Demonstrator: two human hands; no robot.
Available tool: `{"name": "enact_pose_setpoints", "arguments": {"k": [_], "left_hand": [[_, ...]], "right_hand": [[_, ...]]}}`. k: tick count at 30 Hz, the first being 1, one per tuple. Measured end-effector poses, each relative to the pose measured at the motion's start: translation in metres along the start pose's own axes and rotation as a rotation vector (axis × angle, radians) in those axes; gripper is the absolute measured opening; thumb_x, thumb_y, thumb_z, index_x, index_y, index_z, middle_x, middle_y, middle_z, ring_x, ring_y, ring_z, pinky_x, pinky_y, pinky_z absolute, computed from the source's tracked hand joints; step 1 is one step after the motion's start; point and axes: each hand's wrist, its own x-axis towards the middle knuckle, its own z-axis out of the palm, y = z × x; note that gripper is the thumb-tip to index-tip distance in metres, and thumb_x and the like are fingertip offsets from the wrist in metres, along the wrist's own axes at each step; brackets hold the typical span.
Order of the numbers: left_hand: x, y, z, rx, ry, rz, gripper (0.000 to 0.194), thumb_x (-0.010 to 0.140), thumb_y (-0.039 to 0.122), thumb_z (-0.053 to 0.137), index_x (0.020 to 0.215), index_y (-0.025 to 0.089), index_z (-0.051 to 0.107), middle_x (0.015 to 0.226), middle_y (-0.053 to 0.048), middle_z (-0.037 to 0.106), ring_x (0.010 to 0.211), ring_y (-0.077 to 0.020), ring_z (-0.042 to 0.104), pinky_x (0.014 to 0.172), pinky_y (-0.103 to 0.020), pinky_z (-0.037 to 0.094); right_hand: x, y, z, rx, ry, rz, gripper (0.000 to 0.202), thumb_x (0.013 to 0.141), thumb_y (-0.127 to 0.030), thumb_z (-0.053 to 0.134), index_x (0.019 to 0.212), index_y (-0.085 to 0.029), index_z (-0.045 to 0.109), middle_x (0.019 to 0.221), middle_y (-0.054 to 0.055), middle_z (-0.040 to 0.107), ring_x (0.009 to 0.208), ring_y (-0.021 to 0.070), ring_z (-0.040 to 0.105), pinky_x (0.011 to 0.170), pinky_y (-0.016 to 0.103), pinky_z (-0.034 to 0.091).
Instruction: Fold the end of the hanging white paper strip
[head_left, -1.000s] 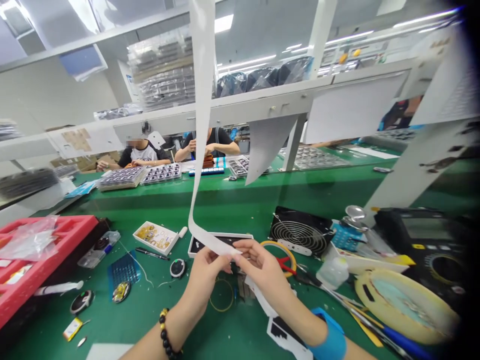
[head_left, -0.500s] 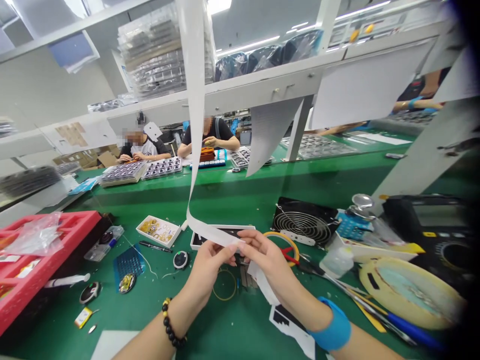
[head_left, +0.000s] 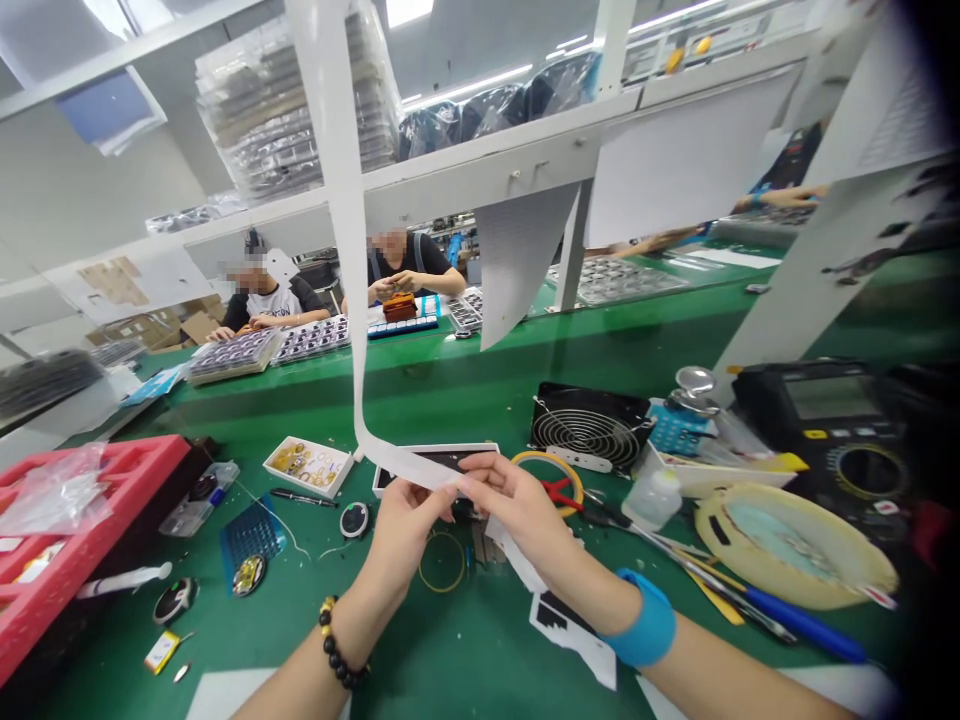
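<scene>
The white strip (head_left: pixel 341 250) pinched by both hands looks like smooth, matt paper with a faint sheen. Below it, the bench top (head_left: pixel 480 400) is a matt green mat. Right of the strip's lower end, the fan (head_left: pixel 589 432) has a shiny metal wire grille on a black plastic body. Left of the strip, the red crate (head_left: pixel 90 520) is moulded plastic, and the bag (head_left: pixel 56 490) on it is clear glossy film.

**Bright overhead light, warped edges**

We are seeing ceiling tube lights (head_left: pixel 457 85) flooding the green desk (head_left: pixel 465 400) evenly, leaving only soft shadows. The wide lens is bending straight lines and smearing the left edge, while the right edge is darkening into black vignette.
</scene>
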Motion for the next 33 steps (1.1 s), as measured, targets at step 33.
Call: {"name": "enact_pose_setpoints", "arguments": {"k": [33], "left_hand": [[-0.003, 0.01, -0.004, 0.166, -0.043, 0.157, 0.018, 0.08, 0.032, 0.075, 0.089, 0.016, 0.07, 0.082, -0.003, 0.068, 0.071, -0.0164, 0.06, 0.066, -0.027, 0.047]], "right_hand": [[-0.002, -0.005, -0.005, -0.326, -0.064, -0.216, 0.032, 0.085, -0.04, 0.068, 0.109, -0.02, 0.062, 0.092, 0.005, 0.072, 0.081, 0.0196, 0.066, 0.071, 0.033, 0.05]]}}
